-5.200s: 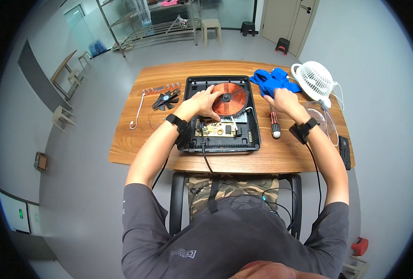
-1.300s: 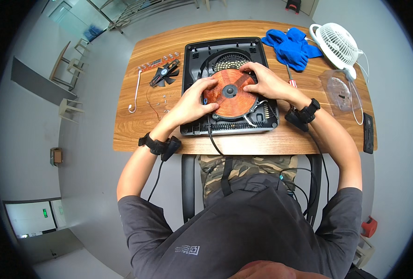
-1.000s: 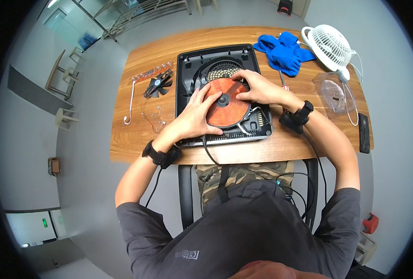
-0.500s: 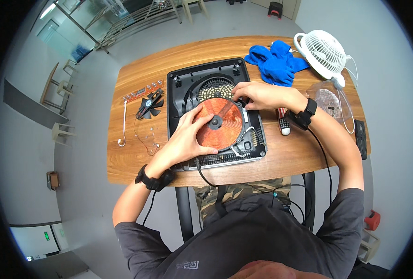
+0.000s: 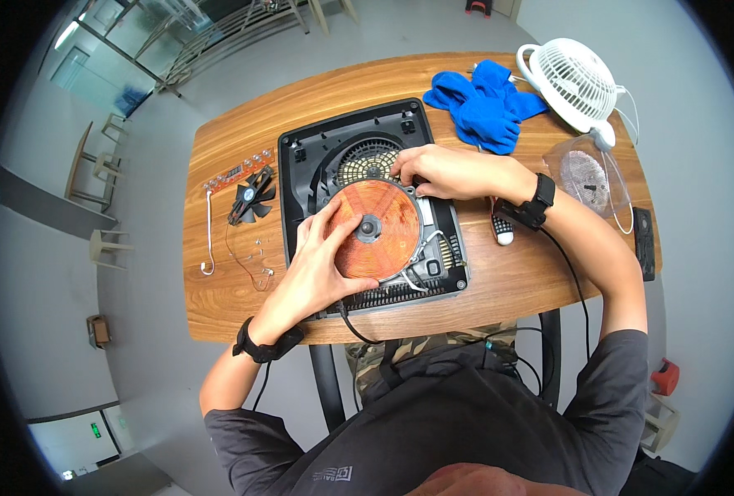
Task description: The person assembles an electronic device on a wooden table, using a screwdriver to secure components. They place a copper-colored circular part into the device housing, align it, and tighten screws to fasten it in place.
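A round copper induction coil (image 5: 390,217) rests over the open black cooktop housing (image 5: 289,157). My left hand (image 5: 321,260) grips it from the left, with fingers over the windings and the thumb at the near rim. At the coil's far right edge, my right hand (image 5: 445,172) is closed with its fingertips bent down; whatever they pinch is hidden. Beyond the coil, a round vent grille (image 5: 367,157) shows in the housing. White wires (image 5: 415,277) lie by the coil's near right side.
Left of the housing lie a small black fan (image 5: 251,195), an orange circuit board (image 5: 241,169) and several screws (image 5: 259,248). A blue cloth (image 5: 487,107), white desk fan (image 5: 573,83), clear plastic piece (image 5: 586,174) and red-and-black screwdriver-like tool (image 5: 501,227) are on the right.
The whole view has shifted a little. Both hands keep almost the same places on the coil, and the housing stays put on the table.
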Motion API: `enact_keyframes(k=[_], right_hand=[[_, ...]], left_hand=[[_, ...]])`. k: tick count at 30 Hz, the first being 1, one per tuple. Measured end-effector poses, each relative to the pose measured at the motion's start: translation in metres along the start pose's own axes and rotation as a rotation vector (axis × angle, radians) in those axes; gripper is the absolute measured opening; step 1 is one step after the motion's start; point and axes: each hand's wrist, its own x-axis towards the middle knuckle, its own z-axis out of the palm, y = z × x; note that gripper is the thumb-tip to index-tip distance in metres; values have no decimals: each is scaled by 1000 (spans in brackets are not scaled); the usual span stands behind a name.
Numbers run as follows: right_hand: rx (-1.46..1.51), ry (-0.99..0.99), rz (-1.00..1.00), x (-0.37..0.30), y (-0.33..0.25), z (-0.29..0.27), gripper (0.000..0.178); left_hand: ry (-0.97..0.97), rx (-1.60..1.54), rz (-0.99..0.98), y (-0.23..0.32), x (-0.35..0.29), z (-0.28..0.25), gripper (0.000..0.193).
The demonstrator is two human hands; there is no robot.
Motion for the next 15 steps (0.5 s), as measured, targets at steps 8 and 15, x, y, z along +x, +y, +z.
enact_keyframes(k=[8,15], right_hand=[[-6,15,1,7,4,4,20],[48,36,-41,8,10,7,20]], left_hand=[[17,12,-15,0,2,1,99],[25,34,-13,2,2,0,99]])
